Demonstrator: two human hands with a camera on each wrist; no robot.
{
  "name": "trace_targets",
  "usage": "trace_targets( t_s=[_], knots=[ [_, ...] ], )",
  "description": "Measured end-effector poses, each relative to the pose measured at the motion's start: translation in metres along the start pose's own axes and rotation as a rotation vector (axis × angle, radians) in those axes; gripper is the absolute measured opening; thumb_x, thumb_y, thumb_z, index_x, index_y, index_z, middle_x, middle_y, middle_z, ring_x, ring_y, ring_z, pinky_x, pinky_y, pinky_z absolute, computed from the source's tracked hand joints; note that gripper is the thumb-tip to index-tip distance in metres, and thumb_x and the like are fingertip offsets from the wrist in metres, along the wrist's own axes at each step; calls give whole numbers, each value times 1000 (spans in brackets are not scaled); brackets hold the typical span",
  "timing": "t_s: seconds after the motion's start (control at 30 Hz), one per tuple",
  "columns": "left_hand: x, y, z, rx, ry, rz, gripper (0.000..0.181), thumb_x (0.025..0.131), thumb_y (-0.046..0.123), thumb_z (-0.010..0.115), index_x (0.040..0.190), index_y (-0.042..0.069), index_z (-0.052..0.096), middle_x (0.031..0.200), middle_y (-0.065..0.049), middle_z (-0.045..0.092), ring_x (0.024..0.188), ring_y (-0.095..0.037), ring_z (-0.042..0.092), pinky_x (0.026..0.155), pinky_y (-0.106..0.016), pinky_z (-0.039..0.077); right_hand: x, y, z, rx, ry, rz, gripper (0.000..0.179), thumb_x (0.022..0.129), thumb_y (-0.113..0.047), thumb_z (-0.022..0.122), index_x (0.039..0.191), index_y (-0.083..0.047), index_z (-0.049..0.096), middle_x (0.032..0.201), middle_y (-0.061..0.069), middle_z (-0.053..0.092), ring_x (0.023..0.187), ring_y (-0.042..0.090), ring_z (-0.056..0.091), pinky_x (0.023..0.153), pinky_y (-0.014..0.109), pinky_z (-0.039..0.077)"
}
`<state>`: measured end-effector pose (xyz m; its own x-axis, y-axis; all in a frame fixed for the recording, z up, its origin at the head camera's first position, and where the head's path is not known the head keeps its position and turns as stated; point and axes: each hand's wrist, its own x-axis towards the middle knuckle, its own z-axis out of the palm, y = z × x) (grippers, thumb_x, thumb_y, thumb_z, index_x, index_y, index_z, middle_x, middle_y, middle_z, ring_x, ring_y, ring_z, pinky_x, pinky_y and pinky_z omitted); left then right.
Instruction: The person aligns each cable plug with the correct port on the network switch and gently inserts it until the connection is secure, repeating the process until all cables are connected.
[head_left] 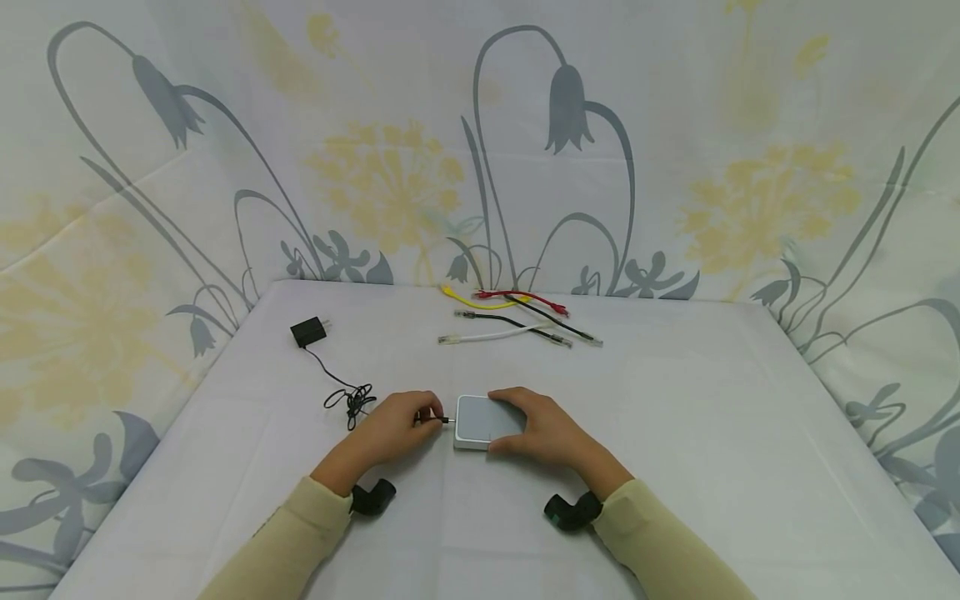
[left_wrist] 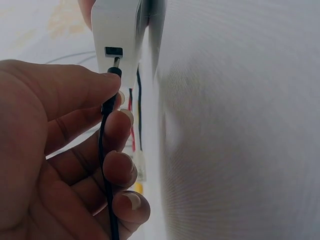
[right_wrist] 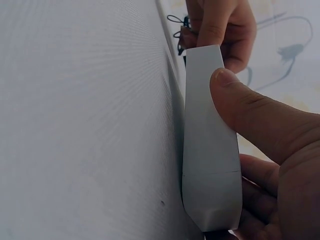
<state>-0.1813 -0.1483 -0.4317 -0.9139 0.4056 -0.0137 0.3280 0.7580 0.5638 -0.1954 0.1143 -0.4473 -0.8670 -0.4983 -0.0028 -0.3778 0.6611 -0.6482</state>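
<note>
My right hand (head_left: pixel 543 427) grips a flat white and grey box (head_left: pixel 480 419) on the table, thumb on its near edge and fingers at the far one. The right wrist view shows the thumb along the box's pale side wall (right_wrist: pixel 207 125). My left hand (head_left: pixel 405 423) pinches the black barrel plug (left_wrist: pixel 112 90) of a power cord between thumb and forefinger. Its metal tip points at a dark rectangular port (left_wrist: pixel 114 52) in the box's left end. The tip overlaps the port's lower edge; whether it touches I cannot tell.
A black power adapter (head_left: pixel 308 332) lies at the back left, its thin cord (head_left: pixel 352 398) loosely coiled beside the left hand. Several short network cables lie at the back middle: red (head_left: pixel 525 295), yellow (head_left: pixel 472 302), white (head_left: pixel 487 336) and black. A flowered cloth (head_left: pixel 420 100) hangs behind the table.
</note>
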Motion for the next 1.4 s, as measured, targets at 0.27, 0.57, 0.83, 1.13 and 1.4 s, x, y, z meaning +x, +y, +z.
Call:
trace_targets(
  t_s=[0.27,0.57,0.83,1.13,1.4],
  knots=[
    [-1,1,-1,8,15,17,7,91,18,64,97,18,66,81,7,59,73,-9,51,67,-27,44,0,-1,0,-8,2,6,77,73,-49,80,139,-23,52,138,-3,55,118,16,54,98,41,45],
    [0,1,1,-2,17,21,6,91,19,65,97,19,65,80,8,59,73,-9,52,67,-26,45,-1,-1,1,10,9,-6,76,73,-49,81,139,-23,52,137,-4,55,115,14,54,96,40,45],
    [-1,0,3,-32,14,12,6,91,19,65,97,19,65,80,9,61,72,-9,52,65,-27,45,-1,-1,1,5,8,-9,77,72,-50,80,139,-24,52,138,-4,55,115,14,54,96,40,45],
    [-3,2,1,-19,14,32,6,92,19,64,98,19,65,81,9,62,72,-8,52,66,-26,45,0,-1,1,8,3,-8,77,72,-51,80,139,-23,52,138,-3,55,116,15,54,96,40,45],
    [-3,3,1,-20,24,44,5,93,19,63,97,20,64,87,8,66,79,-7,57,72,-29,48,0,-2,0,10,-6,-1,77,73,-49,80,139,-22,52,138,-3,55,116,15,54,97,41,46]
  ],
)
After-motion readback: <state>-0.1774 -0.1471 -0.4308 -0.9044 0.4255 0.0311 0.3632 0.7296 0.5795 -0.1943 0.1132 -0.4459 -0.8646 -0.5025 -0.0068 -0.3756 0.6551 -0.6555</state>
